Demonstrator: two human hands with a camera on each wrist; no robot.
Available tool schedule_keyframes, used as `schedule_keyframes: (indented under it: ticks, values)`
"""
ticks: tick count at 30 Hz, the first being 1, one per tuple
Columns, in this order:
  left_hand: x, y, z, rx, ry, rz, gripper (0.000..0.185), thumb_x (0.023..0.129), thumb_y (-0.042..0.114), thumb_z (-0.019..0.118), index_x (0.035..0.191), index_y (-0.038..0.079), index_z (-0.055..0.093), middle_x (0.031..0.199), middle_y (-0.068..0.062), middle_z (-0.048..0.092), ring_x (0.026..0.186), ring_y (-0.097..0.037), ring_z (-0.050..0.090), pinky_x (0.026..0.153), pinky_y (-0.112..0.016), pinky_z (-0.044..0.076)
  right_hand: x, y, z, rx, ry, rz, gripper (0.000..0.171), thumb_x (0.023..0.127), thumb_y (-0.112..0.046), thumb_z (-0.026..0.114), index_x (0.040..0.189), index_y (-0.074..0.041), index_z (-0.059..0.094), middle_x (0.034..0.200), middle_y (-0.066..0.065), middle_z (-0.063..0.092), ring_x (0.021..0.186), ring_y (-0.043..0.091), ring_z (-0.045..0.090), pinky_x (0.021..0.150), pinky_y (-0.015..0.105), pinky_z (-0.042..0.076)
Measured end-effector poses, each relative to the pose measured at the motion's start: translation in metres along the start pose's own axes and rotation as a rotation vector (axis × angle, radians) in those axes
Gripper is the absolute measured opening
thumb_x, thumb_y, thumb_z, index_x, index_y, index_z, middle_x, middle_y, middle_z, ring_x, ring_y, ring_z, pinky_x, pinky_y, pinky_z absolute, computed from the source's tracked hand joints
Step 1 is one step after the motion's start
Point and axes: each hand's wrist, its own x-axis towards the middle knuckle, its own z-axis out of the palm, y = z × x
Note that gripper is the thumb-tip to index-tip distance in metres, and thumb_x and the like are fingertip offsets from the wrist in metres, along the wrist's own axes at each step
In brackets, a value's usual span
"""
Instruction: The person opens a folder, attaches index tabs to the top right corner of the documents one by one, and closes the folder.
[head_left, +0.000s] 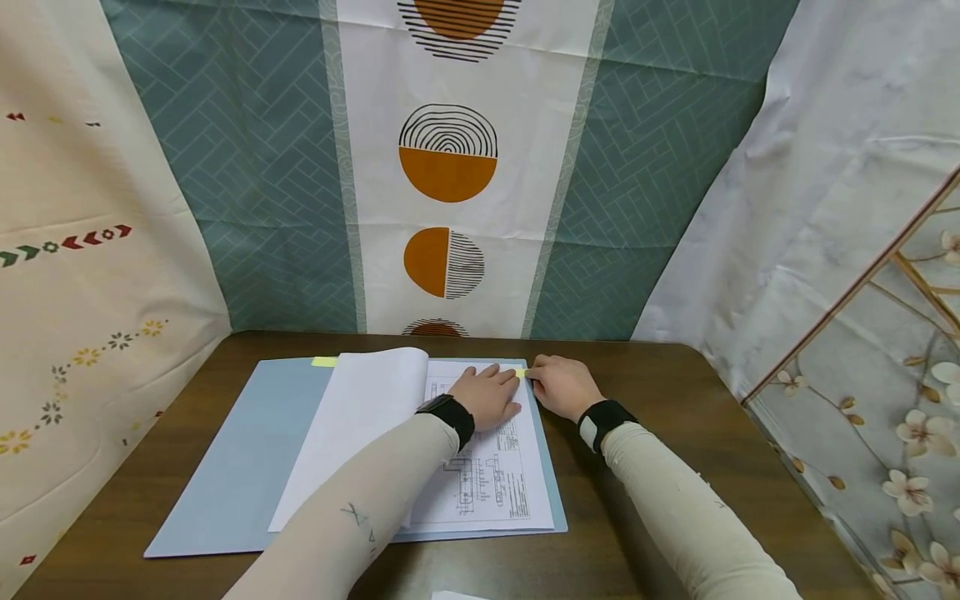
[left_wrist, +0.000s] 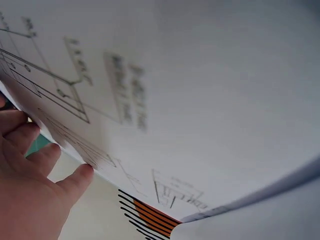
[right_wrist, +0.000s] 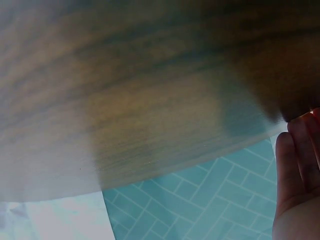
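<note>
A light blue folder [head_left: 243,450] lies spread on the table, with a stack of paper inside. Turned-over white sheets [head_left: 367,417] curl up along the middle. On the right side lies a page with printed technical line drawings [head_left: 487,492]. My left hand [head_left: 486,397] rests on that page near its top, fingers spread; the left wrist view shows the fingers [left_wrist: 75,182] against the paper. At the page's top right edge, my right hand [head_left: 566,387] pinches a small yellow sticky tab [head_left: 521,373]. The fingers' undersides and the far side of the tab are hidden.
Another yellow tab [head_left: 324,362] sticks out at the folder's top left. A white paper corner [head_left: 453,595] shows at the near edge of the brown wooden table [head_left: 660,450]. Patterned cloths [head_left: 285,167] hang behind and on both sides.
</note>
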Motion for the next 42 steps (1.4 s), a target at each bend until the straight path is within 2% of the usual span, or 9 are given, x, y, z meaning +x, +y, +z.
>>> schedule_keyframes:
  ticks: [6, 15, 19, 23, 29, 38, 42]
  values:
    - [0.004, -0.004, -0.001, -0.026, -0.033, -0.062, 0.075, 0.111, 0.063, 0.05, 0.172, 0.019, 0.042, 0.177, 0.001, 0.038, 0.165, -0.029, 0.031, 0.128, -0.062, 0.029, 0.0, -0.001, -0.003, -0.012, 0.001, -0.001, 0.025, 0.102, -0.016, 0.078, 0.126, -0.011, 0.083, 0.104, 0.002, 0.071, 0.088, 0.019, 0.067, 0.083, 0.038, 0.061]
    - [0.002, -0.004, -0.007, -0.074, -0.056, -0.155, 0.08, 0.108, 0.068, 0.053, 0.171, 0.019, 0.043, 0.176, 0.0, 0.04, 0.165, -0.03, 0.032, 0.128, -0.062, 0.029, 0.0, -0.004, -0.006, -0.018, 0.013, -0.01, 0.027, 0.102, -0.014, 0.079, 0.128, -0.011, 0.083, 0.106, 0.003, 0.072, 0.092, 0.021, 0.07, 0.085, 0.038, 0.062]
    - [0.002, -0.004, -0.006, -0.081, -0.052, -0.163, 0.081, 0.107, 0.069, 0.055, 0.17, 0.019, 0.044, 0.176, 0.0, 0.041, 0.164, -0.03, 0.033, 0.128, -0.063, 0.03, -0.001, -0.006, -0.006, -0.017, 0.013, -0.008, 0.026, 0.102, -0.014, 0.079, 0.127, -0.01, 0.083, 0.107, 0.003, 0.073, 0.093, 0.021, 0.071, 0.085, 0.038, 0.062]
    - [-0.004, -0.001, -0.01, -0.081, -0.05, -0.17, 0.081, 0.107, 0.069, 0.055, 0.17, 0.018, 0.045, 0.175, -0.001, 0.042, 0.163, -0.031, 0.034, 0.128, -0.063, 0.03, -0.001, -0.007, -0.004, -0.014, 0.011, -0.005, 0.026, 0.101, -0.014, 0.079, 0.126, -0.01, 0.083, 0.107, 0.004, 0.073, 0.093, 0.022, 0.071, 0.084, 0.039, 0.063]
    - [-0.014, 0.006, -0.016, -0.056, -0.003, -0.179, 0.077, 0.109, 0.064, 0.057, 0.166, 0.014, 0.05, 0.172, -0.004, 0.046, 0.161, -0.032, 0.038, 0.127, -0.061, 0.033, -0.002, -0.006, -0.003, -0.015, 0.021, -0.005, 0.025, 0.102, -0.014, 0.079, 0.126, -0.01, 0.084, 0.106, 0.003, 0.073, 0.093, 0.021, 0.071, 0.085, 0.039, 0.063]
    - [-0.017, 0.007, -0.008, -0.004, 0.017, -0.187, 0.076, 0.109, 0.063, 0.058, 0.166, 0.015, 0.05, 0.173, -0.003, 0.046, 0.162, -0.032, 0.038, 0.127, -0.061, 0.032, -0.005, -0.006, -0.003, -0.009, 0.011, 0.003, 0.022, 0.102, -0.013, 0.079, 0.123, -0.008, 0.083, 0.107, 0.005, 0.073, 0.097, 0.024, 0.072, 0.087, 0.041, 0.062]
    - [-0.021, 0.006, -0.011, -0.009, 0.024, -0.195, 0.075, 0.108, 0.063, 0.06, 0.166, 0.015, 0.052, 0.172, -0.003, 0.047, 0.161, -0.032, 0.039, 0.126, -0.062, 0.033, -0.004, -0.006, -0.001, -0.005, 0.012, 0.004, 0.022, 0.102, -0.013, 0.078, 0.123, -0.007, 0.082, 0.111, 0.006, 0.073, 0.101, 0.025, 0.072, 0.09, 0.041, 0.062]
